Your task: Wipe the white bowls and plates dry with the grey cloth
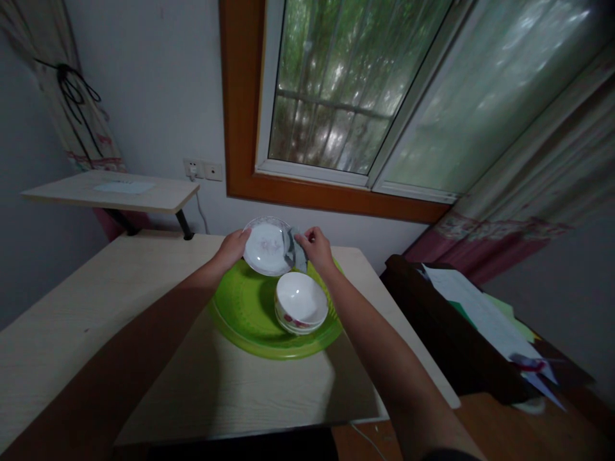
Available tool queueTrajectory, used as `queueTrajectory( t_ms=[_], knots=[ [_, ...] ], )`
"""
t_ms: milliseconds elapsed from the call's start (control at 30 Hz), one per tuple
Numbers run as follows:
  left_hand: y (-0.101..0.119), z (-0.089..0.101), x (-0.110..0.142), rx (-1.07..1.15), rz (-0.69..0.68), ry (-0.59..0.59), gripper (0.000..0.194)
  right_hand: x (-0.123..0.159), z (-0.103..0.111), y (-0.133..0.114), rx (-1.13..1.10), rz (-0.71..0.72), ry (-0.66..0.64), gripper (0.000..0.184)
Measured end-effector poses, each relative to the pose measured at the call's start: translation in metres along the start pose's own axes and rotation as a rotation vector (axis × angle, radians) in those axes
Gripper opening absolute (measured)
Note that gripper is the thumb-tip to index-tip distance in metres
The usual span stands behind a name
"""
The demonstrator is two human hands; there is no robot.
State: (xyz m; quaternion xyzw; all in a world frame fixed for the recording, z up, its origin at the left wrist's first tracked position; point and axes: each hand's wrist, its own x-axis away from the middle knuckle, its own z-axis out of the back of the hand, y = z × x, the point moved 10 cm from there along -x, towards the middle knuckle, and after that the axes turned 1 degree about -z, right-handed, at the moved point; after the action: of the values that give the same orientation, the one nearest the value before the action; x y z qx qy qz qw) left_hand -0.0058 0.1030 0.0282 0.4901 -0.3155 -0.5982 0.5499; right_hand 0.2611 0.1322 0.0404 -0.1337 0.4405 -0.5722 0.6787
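Observation:
My left hand [233,247] grips the left rim of a white plate [266,246] with a faint floral pattern, held tilted above the far side of a green basin [245,314]. A grey cloth [296,251] is pinched in my right hand [315,246] and lies against the plate's right edge. Just below the plate, white bowls [302,299] with a red floral pattern stand stacked inside the basin, toward its right side. The plate and cloth hide part of the basin's far rim.
The basin rests on a pale wooden table [158,307] with a raised shelf [115,192] at its back left. Behind it are a wall socket [194,168] and a barred window [346,89]. Dark furniture with papers [485,314] stands to the right, near a curtain [523,186].

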Motion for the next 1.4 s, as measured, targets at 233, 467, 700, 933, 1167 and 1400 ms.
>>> queueTrajectory(
  t_ms=[233, 467, 700, 933, 1167, 1400],
  knots=[
    [0.001, -0.004, -0.004, -0.033, -0.065, -0.021, 0.057, 0.016, 0.008, -0.061, 0.04, 0.346, 0.032, 0.024],
    [-0.01, 0.0, -0.011, -0.046, -0.049, 0.017, 0.062, 0.058, -0.052, -0.097, 0.059, 0.712, -0.508, 0.026],
    [-0.007, -0.001, -0.01, -0.033, -0.05, 0.018, 0.063, 0.075, -0.05, -0.109, 0.131, 0.761, -0.606, 0.037],
    [-0.006, -0.005, -0.012, -0.124, -0.09, -0.029, 0.064, 0.089, -0.07, -0.133, 0.256, 0.905, -0.674, 0.041],
    [-0.004, -0.011, -0.011, -0.082, -0.107, -0.084, 0.062, 0.057, -0.074, -0.13, 0.517, 0.799, -0.463, 0.049],
    [-0.008, -0.001, -0.013, -0.097, -0.055, 0.013, 0.063, 0.035, -0.051, -0.104, 0.824, 0.475, -0.333, 0.058]
  ],
)
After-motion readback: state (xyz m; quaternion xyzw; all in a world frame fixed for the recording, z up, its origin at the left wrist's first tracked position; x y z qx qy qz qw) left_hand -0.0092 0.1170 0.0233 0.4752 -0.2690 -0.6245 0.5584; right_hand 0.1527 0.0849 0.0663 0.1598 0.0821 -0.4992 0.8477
